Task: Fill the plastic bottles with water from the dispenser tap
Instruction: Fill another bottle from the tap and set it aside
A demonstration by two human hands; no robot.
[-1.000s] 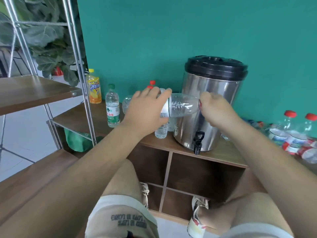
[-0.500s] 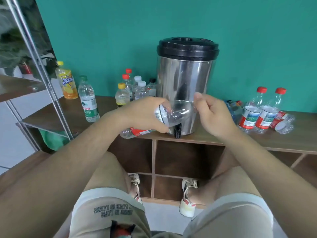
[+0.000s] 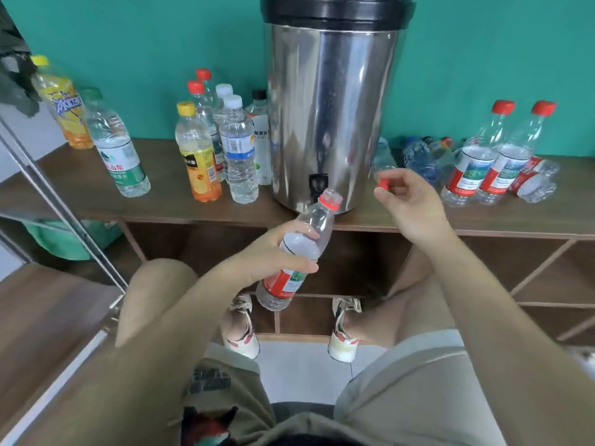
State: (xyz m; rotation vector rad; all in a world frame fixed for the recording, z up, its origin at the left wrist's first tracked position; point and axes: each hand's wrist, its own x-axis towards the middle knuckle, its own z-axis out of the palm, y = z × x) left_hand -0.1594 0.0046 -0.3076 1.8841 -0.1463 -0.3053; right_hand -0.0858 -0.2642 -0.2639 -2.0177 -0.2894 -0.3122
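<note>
Left hand [image 3: 273, 252] grips 1 uncapped bottle [image 3: 299, 249], tilted, mouth just below dispenser tap [image 3: 317, 185]. Right hand [image 3: 412, 204] pinches red cap [image 3: 383, 183] right of mouth.

lid [image 3: 336, 11] cropped (top edge), leaves [image 3: 16, 88] blurred

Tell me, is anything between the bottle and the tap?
Nothing visible. The left hand holds the bottle with its open mouth close by the tap, and the right hand pinches the cap off to the side.

Teal wall [image 3: 161, 43], wooden shelf [image 3: 167, 206], metal rack [image 3: 74, 220]
</note>
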